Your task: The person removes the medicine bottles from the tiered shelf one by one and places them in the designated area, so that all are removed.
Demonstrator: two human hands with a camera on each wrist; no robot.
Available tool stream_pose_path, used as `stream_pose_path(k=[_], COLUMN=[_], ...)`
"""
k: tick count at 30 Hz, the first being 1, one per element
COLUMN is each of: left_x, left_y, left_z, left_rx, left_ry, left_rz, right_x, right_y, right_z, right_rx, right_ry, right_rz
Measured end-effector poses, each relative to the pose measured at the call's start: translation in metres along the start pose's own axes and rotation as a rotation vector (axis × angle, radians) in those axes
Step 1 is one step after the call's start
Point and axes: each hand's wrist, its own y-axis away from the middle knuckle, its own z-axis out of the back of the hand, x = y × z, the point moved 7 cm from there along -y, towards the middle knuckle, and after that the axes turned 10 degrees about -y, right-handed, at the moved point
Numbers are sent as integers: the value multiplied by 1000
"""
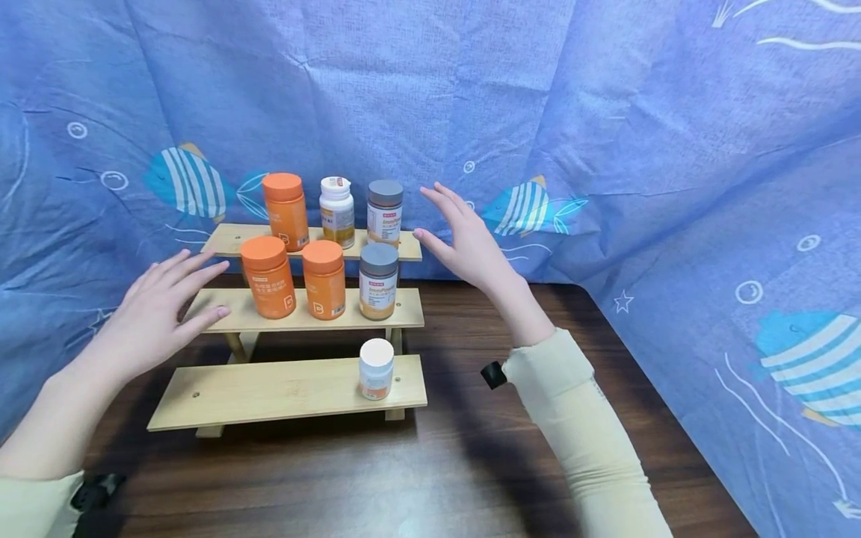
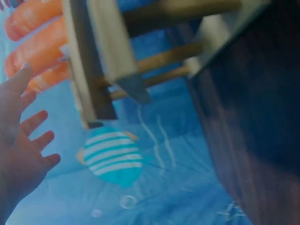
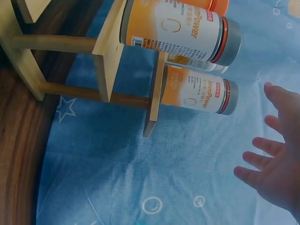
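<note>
Jars on tiered wooden stand

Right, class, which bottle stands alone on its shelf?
The white bottle on the bottom shelf; the middle shelf and top shelf hold three bottles each.

Here's an orange jar, capped and upright, just right of my left fingers; and there, a grey-capped jar, orange-and-white label showing, stands upright, left of my right fingers.
</note>
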Motion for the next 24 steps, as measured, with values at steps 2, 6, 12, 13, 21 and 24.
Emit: stream_pose_path(k=[2,6,12,13,21,24], left_x=[8,21,34,35,39,39], left_y=[0,2,5,5,5,4], left_z=[-5,-15,-29,-31,-41,-44], left_rx=[-15,-35,-12,-12,-44,-41], left_ry=[13,39,69,73,155,198], left_rz=[4,17,42,41,4,-5], right_x=[1,4,8,8,0,-5], right_y=[-7,-20,-40,-43,-58,-61], right_z=[-2,-7,-17,-20,-37,-42], right_rx=[-6,-13,-22,-20,-18,-22], right_ry=[-9,-29,-70,-80,-180,-210], right_rz=[9,20,51,51,-20,-57])
